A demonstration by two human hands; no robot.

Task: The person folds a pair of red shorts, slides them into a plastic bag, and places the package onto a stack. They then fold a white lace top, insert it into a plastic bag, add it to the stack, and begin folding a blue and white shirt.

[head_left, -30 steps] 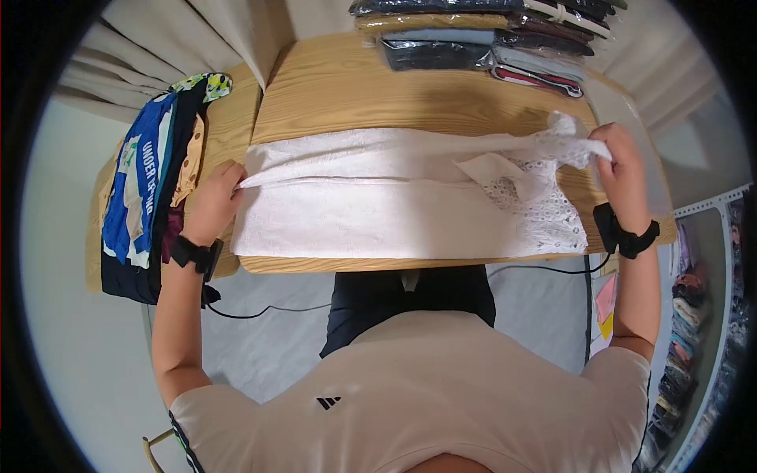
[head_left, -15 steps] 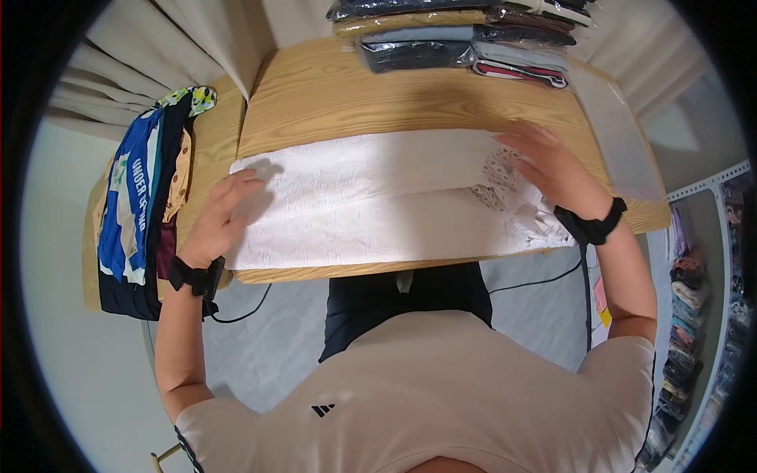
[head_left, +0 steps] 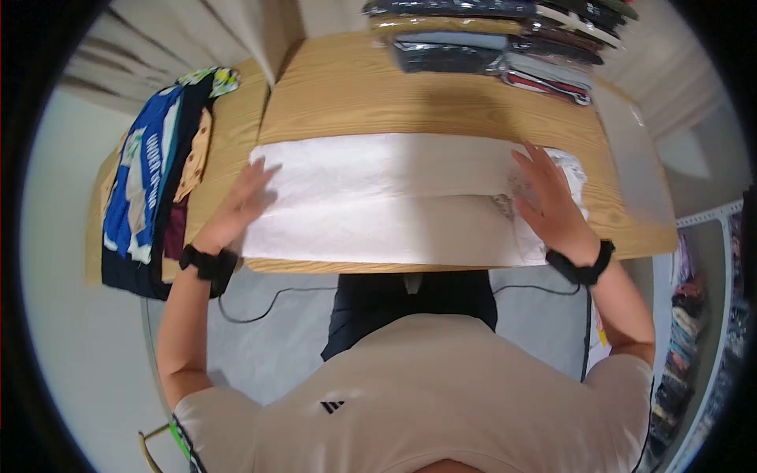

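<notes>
A white garment (head_left: 378, 201) with lacy, openwork trim lies folded into a long flat strip along the table's near edge. A lengthwise fold line runs through its middle. At its left end is my left hand (head_left: 240, 205), fingers spread over the cloth's edge and holding nothing. My right hand (head_left: 554, 206) rests over the right end, fingers apart, covering part of the lace. Beyond that hand a bunched white edge of the garment shows. Each wrist wears a black band.
Plastic-bagged folded clothes (head_left: 489, 43) are stacked at the table's back. Left stands a pile of colourful garments (head_left: 150, 173), with a blue lettered one on top. A clear plastic sheet (head_left: 635, 162) lies at the right edge of the wooden table (head_left: 339, 87). Shelves of clothes (head_left: 682, 331) stand right.
The garment's right end has been folded inward, so less lace shows. My right hand has turned and flattened over that end. The whole view has shifted slightly.
</notes>
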